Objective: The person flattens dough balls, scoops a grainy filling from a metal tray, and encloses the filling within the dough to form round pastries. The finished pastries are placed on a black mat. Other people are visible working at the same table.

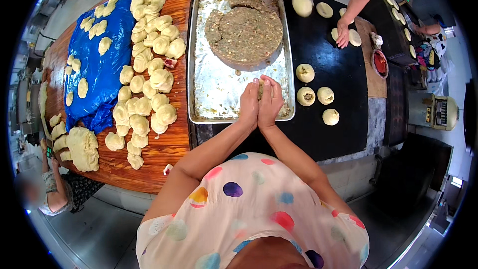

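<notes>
Over the near part of a metal tray (pixel 290 89), my left hand (pixel 249 103) and my right hand (pixel 270 103) are cupped together, palms facing. A lump of speckled filling (pixel 260 89) shows in the gap between them, mostly hidden by my fingers. Both hands are closed around it. Beyond them in the tray sits a large brown mass of the same-looking filling (pixel 244 35), with a cut edge at its back. A small crumb lies just past my fingertips.
Many dough pieces (pixel 142 104) cover the wooden table (pixel 169 164) on the left, beside a blue plastic sheet (pixel 99 74). Several filled buns (pixel 305 96) stand on the black surface (pixel 323 139) at right. Across it, a co-worker's hand (pixel 342 32) touches flattened rounds.
</notes>
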The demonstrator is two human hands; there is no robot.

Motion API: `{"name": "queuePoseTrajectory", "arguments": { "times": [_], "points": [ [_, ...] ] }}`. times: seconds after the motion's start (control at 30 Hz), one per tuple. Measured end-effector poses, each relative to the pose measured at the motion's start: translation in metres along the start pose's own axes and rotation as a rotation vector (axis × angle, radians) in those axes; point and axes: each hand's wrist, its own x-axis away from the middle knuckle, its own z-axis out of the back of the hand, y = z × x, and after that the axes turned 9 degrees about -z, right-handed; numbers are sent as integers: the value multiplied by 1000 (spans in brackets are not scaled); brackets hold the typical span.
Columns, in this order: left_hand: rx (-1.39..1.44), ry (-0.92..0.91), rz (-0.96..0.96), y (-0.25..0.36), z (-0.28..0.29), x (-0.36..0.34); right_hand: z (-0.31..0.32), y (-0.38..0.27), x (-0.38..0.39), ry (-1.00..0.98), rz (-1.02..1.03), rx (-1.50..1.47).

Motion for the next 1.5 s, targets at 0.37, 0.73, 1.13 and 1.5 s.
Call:
{"name": "queuePoseTrajectory", "arguments": {
  "times": [0.37, 0.73, 1.13, 1.5],
  "points": [
    [-360, -413, 235, 19, 31, -30, 28, -21, -12, -530, -331, -115],
    [-65, -174, -292, 7, -11, 23, 17, -36, 6, 5, -79, -192],
    [-62, -409, 155, 68, -9, 30, 83, -47, -4, -603, 191, 232],
    [-199, -731, 241, 99, -22, 64, 110, -79, 14, -503, 560, 275]
  ]
}}
